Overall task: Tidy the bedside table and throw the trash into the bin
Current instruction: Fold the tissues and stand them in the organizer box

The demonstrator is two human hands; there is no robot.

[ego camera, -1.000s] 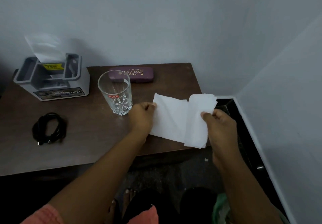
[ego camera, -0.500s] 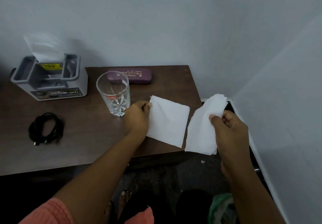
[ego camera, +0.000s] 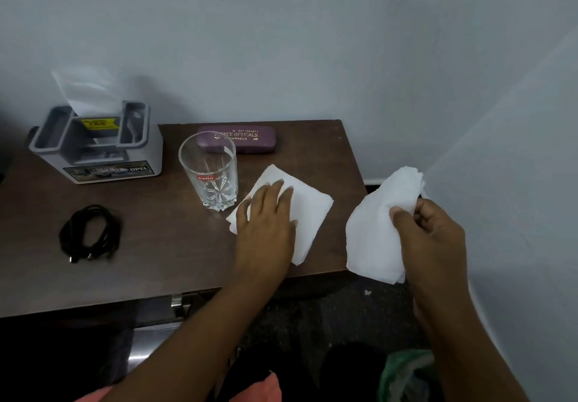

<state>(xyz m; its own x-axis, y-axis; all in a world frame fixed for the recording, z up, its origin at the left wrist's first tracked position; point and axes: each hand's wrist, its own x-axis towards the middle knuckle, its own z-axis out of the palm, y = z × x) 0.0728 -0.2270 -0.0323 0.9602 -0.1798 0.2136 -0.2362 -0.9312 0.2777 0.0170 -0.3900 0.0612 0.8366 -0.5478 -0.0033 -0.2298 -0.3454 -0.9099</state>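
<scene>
One white tissue (ego camera: 309,214) lies flat on the dark wooden bedside table (ego camera: 162,254), near its right front corner. My left hand (ego camera: 266,223) rests palm down on that tissue with fingers spread. A second white tissue (ego camera: 372,235) hangs off the table's right edge, pinched in my right hand (ego camera: 428,235). A clear drinking glass (ego camera: 209,171) stands upright just left of the flat tissue. Behind it lies a purple glasses case (ego camera: 250,139). A green bag (ego camera: 406,373) shows at the bottom right by the floor.
A grey box-like device (ego camera: 100,148) with a clear plastic sheet stands at the table's back left. A coiled black cable (ego camera: 90,234) lies in front of it. White walls close in behind and to the right. A dark floor gap runs between table and right wall.
The two tissues have come apart. My left hand has laid its tissue down and pressed flat on it. My right hand has carried the other tissue rightward off the table.
</scene>
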